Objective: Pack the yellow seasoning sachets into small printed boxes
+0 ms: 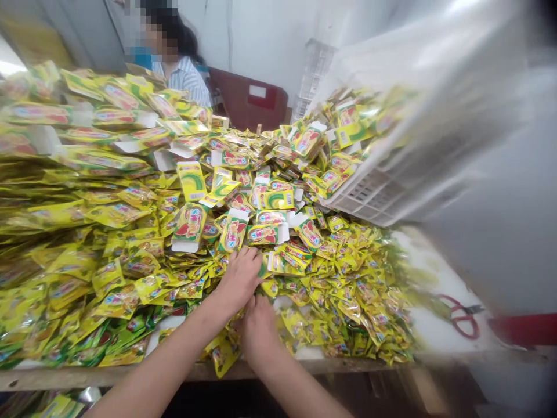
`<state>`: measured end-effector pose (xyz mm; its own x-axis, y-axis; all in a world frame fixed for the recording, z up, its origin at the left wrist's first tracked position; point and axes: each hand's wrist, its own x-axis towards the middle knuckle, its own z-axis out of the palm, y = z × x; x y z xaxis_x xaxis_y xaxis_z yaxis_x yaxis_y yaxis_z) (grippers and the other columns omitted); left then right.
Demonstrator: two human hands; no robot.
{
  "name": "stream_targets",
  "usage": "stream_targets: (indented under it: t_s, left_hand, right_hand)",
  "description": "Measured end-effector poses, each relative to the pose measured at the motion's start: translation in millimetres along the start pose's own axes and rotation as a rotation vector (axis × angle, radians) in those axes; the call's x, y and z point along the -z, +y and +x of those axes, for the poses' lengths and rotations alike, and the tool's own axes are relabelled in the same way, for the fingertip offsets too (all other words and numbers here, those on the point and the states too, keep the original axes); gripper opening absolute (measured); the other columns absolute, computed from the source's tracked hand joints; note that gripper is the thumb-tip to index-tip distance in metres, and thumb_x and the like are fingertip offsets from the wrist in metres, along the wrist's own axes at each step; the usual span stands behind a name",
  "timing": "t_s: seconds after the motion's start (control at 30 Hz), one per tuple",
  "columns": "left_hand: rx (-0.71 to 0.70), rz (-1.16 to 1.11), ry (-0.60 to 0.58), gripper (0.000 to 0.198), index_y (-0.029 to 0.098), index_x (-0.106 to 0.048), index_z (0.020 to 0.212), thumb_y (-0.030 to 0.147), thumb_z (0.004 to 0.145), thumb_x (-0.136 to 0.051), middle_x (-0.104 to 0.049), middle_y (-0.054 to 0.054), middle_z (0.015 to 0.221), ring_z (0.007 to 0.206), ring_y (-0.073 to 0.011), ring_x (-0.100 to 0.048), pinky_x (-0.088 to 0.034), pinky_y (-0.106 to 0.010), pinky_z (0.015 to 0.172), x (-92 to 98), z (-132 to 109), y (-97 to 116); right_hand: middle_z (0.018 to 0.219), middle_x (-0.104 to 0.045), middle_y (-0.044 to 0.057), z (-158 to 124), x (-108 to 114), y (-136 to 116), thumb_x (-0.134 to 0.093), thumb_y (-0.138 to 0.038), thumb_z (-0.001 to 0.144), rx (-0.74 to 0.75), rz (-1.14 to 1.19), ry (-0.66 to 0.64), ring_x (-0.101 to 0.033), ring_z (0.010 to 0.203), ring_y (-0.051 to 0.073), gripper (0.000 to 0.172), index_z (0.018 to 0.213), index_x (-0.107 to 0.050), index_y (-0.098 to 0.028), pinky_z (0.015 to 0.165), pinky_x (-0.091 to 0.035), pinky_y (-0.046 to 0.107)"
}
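Note:
Both my hands meet close together near the table's front edge, over a large heap of yellow packets (348, 278). My left hand (241, 276) lies among the packets just below some small yellow and green boxes (263, 234), its fingers bent down. Just below and to the right, my right hand (260, 325) is curled, its fingertips close to the left hand. What the fingers of either hand hold, if anything, is hidden. Beneath the hands a yellow packet (225, 351) hangs at the table's edge.
At the right a white plastic crate (369, 194) tilts over the heap, with boxes spilling out. Red-handled scissors (465, 322) lie on the white tabletop (439, 273). Behind the heap sits a person in a striped shirt (187, 81). Stacked white baskets (311, 75) stand at the back.

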<state>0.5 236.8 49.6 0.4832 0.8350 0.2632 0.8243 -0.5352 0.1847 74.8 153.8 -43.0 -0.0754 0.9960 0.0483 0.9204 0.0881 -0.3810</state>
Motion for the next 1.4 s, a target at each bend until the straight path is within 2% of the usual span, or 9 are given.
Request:
stream_targets:
  t_s: [0.27, 0.43, 0.6, 0.7, 0.77, 0.93, 1.17, 1.3, 1.4]
  left_hand:
    - [0.011, -0.04, -0.047, 0.06, 0.011, -0.051, 0.134, 0.008, 0.074, -0.058, -0.063, -0.016, 0.115, 0.109, -0.0321, -0.055, -0.043, -0.045, 0.092, -4.2, -19, 3]
    - [0.449, -0.933, 0.058, 0.045, 0.021, -0.055, 0.13, 0.032, 0.086, -0.056, -0.064, -0.01, 0.127, 0.115, -0.0271, -0.06, -0.049, -0.035, 0.093, 8.8, -40, -15]
    - [0.767, -1.618, -0.173, 0.048, 0.022, -0.055, 0.128, 0.043, 0.086, -0.062, -0.067, -0.01, 0.122, 0.106, -0.0287, -0.066, -0.055, -0.037, 0.084, 3.0, -70, 6]
    - [0.665, -1.617, -0.244, 0.041, 0.02, -0.062, 0.12, 0.041, 0.085, -0.065, -0.071, -0.008, 0.115, 0.106, -0.0262, -0.066, -0.05, -0.037, 0.093, -12.2, -79, 31]
    - [0.614, -1.505, -0.192, 0.036, 0.02, -0.064, 0.116, 0.042, 0.087, -0.062, -0.071, -0.006, 0.113, 0.109, -0.0247, -0.062, -0.047, -0.035, 0.097, -20.6, -81, 41]
    - [0.535, -1.201, -0.096, 0.031, 0.024, -0.065, 0.113, 0.043, 0.09, -0.057, -0.07, -0.002, 0.11, 0.108, -0.0229, -0.06, -0.045, -0.029, 0.094, -27.8, -87, 36]
    - [0.441, -1.036, -0.069, 0.028, 0.023, -0.065, 0.111, 0.038, 0.089, -0.057, -0.071, -0.004, 0.106, 0.1, -0.025, -0.063, -0.047, -0.029, 0.086, -45.0, -106, 43]
    - [0.396, -1.144, -0.093, 0.034, 0.023, -0.064, 0.116, 0.035, 0.084, -0.064, -0.069, -0.005, 0.113, 0.109, -0.0262, -0.06, -0.046, -0.033, 0.093, -56.1, -104, 53]
    - [0.403, -1.297, -0.161, 0.041, 0.022, -0.066, 0.115, 0.029, 0.075, -0.074, -0.071, -0.006, 0.113, 0.11, -0.0284, -0.061, -0.046, -0.035, 0.096, -56.2, -100, 51]
  right_hand:
    - [0.108, -0.063, 0.015, -16, 14, 14, -0.07, -0.014, 0.075, 0.115, 0.242, -0.004, -0.057, 0.1, 0.03, 0.041, 0.114, -0.058, -0.012, 0.086, -0.047, 0.042]
    - [0.093, -0.068, 0.006, -23, 33, 42, -0.065, -0.016, 0.082, 0.012, 0.683, 0.017, -0.064, 0.084, 0.022, 0.027, 0.107, -0.056, -0.017, 0.075, -0.05, 0.032]
    - [0.087, -0.069, 0.003, -16, 80, 72, -0.055, -0.03, 0.093, -0.162, 0.978, 0.3, -0.066, 0.078, 0.019, 0.023, 0.112, -0.055, -0.019, 0.071, -0.05, 0.028]
    - [0.094, -0.068, 0.006, -8, 99, 70, -0.055, -0.031, 0.093, -0.176, 0.911, 0.542, -0.066, 0.085, 0.019, 0.024, 0.113, -0.055, -0.018, 0.077, -0.05, 0.03]
    - [0.097, -0.067, 0.007, -4, 100, 65, -0.056, -0.028, 0.093, -0.057, 0.825, 0.58, -0.065, 0.089, 0.02, 0.021, 0.111, -0.057, -0.019, 0.082, -0.049, 0.031]
    - [0.098, -0.066, 0.007, -9, 92, 60, -0.054, -0.023, 0.093, 0.114, 0.695, 0.446, -0.062, 0.091, 0.02, 0.018, 0.11, -0.062, -0.02, 0.082, -0.047, 0.03]
    - [0.082, -0.065, 0.0, -9, 129, 78, -0.064, -0.018, 0.085, 0.151, 0.639, -0.081, -0.06, 0.081, 0.016, 0.004, 0.082, -0.066, -0.019, 0.072, -0.044, 0.023]
    - [0.1, -0.066, 0.001, -9, 142, 81, -0.061, -0.004, 0.081, 0.196, 0.616, -0.121, -0.06, 0.095, 0.017, 0.027, 0.102, -0.065, -0.022, 0.082, -0.043, 0.025]
    - [0.088, -0.066, 0.0, -9, 137, 77, -0.065, -0.009, 0.082, 0.149, 0.655, -0.067, -0.061, 0.082, 0.015, 0.024, 0.103, -0.065, -0.022, 0.075, -0.045, 0.024]
